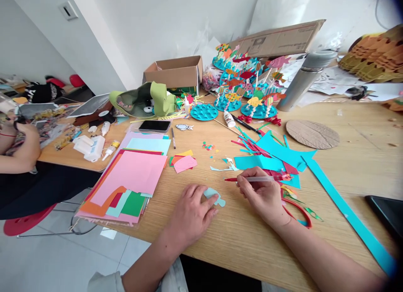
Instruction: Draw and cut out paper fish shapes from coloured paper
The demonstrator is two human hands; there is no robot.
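Note:
My left hand [194, 211] lies low over a light blue paper cutout [221, 202], its fingers holding the cutout down against the table. Part of the cutout is hidden under those fingers. In my right hand [262, 195] is a red felt-tip pen [256, 179], gripped between thumb and fingers. Its red tip points left, above the tabletop and apart from the cutout. Beside my right wrist lie orange-handled scissors [304, 214], partly covered by the hand. Turquoise paper pieces [261, 162] and thin red strips lie just beyond it.
A stack of coloured paper [132, 172] lies left, with a phone [154, 126] behind it. Decorated blue discs with paper fish [258, 109], a steel flask [299, 84] and a cardboard disc [312, 134] stand or lie farther back. Another person's arm [23, 145] is at far left.

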